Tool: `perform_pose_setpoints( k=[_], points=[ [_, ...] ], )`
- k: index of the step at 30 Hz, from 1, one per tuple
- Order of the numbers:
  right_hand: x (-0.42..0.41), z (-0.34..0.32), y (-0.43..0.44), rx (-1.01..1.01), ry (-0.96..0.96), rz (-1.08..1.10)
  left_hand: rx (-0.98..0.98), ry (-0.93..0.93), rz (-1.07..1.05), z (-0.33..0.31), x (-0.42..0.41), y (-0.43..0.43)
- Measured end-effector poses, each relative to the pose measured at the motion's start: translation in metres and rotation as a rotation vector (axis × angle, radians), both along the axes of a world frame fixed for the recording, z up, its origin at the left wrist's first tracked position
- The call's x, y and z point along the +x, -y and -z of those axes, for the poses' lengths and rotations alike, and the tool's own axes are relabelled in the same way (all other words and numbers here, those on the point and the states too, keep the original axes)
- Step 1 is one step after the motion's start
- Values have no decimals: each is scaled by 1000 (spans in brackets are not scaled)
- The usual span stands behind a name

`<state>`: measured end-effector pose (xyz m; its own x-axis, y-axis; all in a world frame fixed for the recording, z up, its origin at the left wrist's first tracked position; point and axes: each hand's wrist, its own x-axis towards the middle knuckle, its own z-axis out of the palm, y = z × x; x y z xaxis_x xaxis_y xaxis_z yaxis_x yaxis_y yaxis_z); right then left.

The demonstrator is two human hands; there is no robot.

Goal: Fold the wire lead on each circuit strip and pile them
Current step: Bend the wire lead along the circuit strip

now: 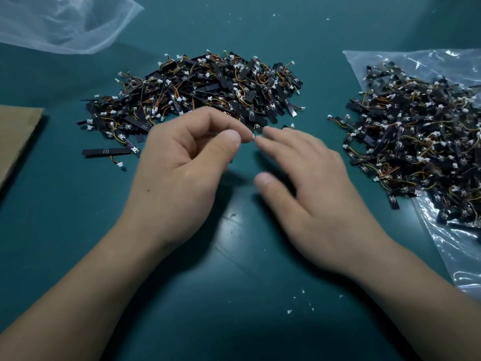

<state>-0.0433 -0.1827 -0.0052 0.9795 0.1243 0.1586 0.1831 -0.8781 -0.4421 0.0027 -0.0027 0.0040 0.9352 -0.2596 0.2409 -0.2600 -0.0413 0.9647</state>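
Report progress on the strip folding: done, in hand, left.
Done, likely: the large centre pile, though the folds are too small to confirm. In hand: the left hand pinches a white connector; the right hand hovers beside it with straight fingers, blurred. Left, probably: the heap on the plastic bag, about as large, so roughly half remains.
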Motion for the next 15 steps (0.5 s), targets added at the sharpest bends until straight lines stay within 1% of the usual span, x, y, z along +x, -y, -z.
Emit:
perform_pose_setpoints(
  k=[1, 2, 3, 6, 8, 12, 15],
  points=[
    [0, 0, -2, -100, -34, 1, -2, -4, -13, 1, 1, 0],
    [0, -1, -4, -131, -35, 4, 0, -9, -22, 1, 2, 0],
    [-1, -2, -3, -99, -7, 4, 4, -11, -29, 1, 2, 0],
    [-4, -2, 1, 107, 123, -20, 9, -15, -47, 1, 1, 1],
    [-5, -1, 1, 125, 127, -7, 8, -21, -62, 0, 0, 1],
    [-4, -1, -2, 18, 92, 108, 18, -18, -73, 0, 0, 1],
    [-5, -3, -4, -62, 102, 186, 27, -24, -74, 1, 1, 0]
  ],
)
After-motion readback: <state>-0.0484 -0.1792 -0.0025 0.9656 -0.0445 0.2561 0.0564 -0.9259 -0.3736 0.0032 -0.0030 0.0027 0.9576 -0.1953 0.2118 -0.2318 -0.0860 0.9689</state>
